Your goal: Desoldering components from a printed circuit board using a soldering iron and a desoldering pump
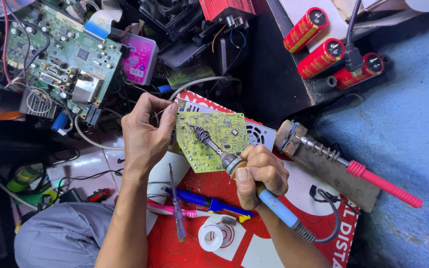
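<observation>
Soldering at a crowded bench, a person's right hand [258, 174] grips a blue-handled soldering iron [234, 164], its coiled tip on the small yellow-green circuit board [213, 139] at the frame's centre. The left hand [145, 131] pinches a thin solder wire [159, 114] at the board's left edge (the strand is barely visible). Done well, I judge, this needs a steady tip on one joint and solder fed sparingly. The board rests on a red-and-white sheet [284, 243] with a toothbrush [189, 213] and screwdriver [177, 208]; a larger green board [60, 54] lies upper left, red capacitors [323, 44] upper right.
</observation>
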